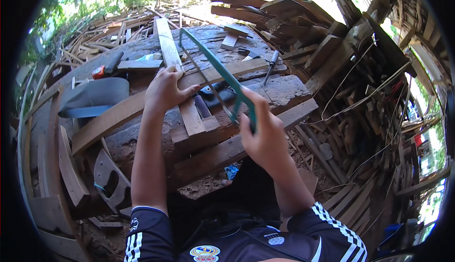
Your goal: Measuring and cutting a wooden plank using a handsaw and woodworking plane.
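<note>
My right hand (pixel 263 131) is closed round the handle of a green-framed hacksaw (pixel 211 57), which slants up and away to the left. Its thin blade passes over a long wooden plank (pixel 109 118) lying crosswise; whether the teeth have bitten in, I cannot tell. My left hand (pixel 165 90) grips this plank, thumb stretched toward the blade, where it crosses a paler narrow board (pixel 167 41). Both pieces rest on a rough, weathered timber bench (pixel 201 37). Just beyond the blade, a dark tool (pixel 215 96) lies partly hidden.
A screwdriver (pixel 271 67) lies on the bench's right side. At the left are a grey curved sheet (pixel 95 96) and an orange tape measure (pixel 98 72). A handsaw (pixel 111 179) leans below the bench's left. Stacked timber (pixel 327 49) crowds the right; scrap wood (pixel 102 41) lies behind.
</note>
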Demonstrator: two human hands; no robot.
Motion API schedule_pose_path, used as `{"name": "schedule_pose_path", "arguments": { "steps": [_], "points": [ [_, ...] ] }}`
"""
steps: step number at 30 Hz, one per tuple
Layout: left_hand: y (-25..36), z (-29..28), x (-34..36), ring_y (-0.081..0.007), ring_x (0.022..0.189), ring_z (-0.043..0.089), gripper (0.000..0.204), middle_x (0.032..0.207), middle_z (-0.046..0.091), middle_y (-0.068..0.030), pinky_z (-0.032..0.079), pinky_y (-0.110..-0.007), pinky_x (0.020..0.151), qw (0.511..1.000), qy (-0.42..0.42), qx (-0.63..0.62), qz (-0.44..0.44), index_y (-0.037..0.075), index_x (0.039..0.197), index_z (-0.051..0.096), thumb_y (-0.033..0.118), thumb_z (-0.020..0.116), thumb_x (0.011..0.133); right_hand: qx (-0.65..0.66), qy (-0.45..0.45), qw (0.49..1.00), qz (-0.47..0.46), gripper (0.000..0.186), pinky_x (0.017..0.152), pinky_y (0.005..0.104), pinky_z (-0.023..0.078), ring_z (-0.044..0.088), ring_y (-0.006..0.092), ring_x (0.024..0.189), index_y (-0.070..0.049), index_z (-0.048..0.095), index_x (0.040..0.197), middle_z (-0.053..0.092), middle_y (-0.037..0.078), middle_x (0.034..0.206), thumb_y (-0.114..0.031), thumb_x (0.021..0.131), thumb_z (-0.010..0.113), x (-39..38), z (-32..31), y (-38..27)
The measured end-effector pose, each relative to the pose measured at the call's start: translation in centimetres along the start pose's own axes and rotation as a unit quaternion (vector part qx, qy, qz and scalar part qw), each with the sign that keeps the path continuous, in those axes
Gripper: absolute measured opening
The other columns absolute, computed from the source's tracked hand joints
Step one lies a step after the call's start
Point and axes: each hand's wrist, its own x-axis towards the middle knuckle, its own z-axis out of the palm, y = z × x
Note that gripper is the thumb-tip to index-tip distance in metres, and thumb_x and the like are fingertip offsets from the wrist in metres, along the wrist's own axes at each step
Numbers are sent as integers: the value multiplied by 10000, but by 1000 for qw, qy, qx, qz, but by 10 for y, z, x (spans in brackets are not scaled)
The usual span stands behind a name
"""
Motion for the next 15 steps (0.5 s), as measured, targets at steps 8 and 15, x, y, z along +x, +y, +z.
{"name": "schedule_pose_path", "arguments": {
  "steps": [8,15],
  "points": [
    [2,16,-9,-351,1060,687,729,1069,715,-202,550,-425,945,999,47,-18,-15,-13,1101,768,639,780,775,4,-39,998,42,550,680,538,530,691,483,835,-42,422,1420,681,289,909,71,910,593,23,20,5],
    [3,4,-8,-349,1109,666,751,1127,701,-199,528,-426,1000,1000,20,-18,0,-14,1151,751,644,761,790,-20,10,1000,9,550,722,489,560,713,462,913,-46,448,1440,694,294,1063,62,923,603,-20,-1,-8]
  ]
}}
